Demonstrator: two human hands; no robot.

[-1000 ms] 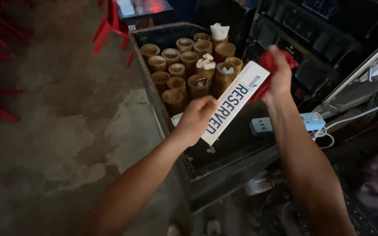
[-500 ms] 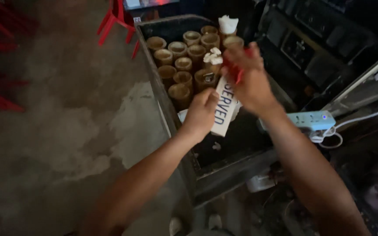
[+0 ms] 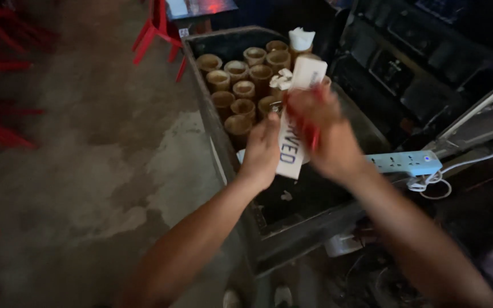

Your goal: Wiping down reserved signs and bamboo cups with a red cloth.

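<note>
- Two hands meet over a dark open bin, both busy with one long white sign printed with blue letters.
- Your left hand grips the sign's lower end from the left, thumb up along its edge, which steadies the sign and keeps it upright and slightly tilted.
- Your right hand is closed around a red cloth and presses it against the sign's face about midway up; the hand is blurred, so it looks to be rubbing the surface.
- The sign is held in the air above the bin, its upper end rising past the right hand and in front of the cups, so its printed face is turned up toward you within reach of the cloth.
- About a dozen brown cylindrical cups stand upright and packed together in the far part of the bin; two hold white folded paper napkins.
- A pale blue power strip with a white cord lies at the bin's right edge, just beside your right wrist.
- Left of the bin is a stained concrete floor, with red chair legs near the top edge.
</note>
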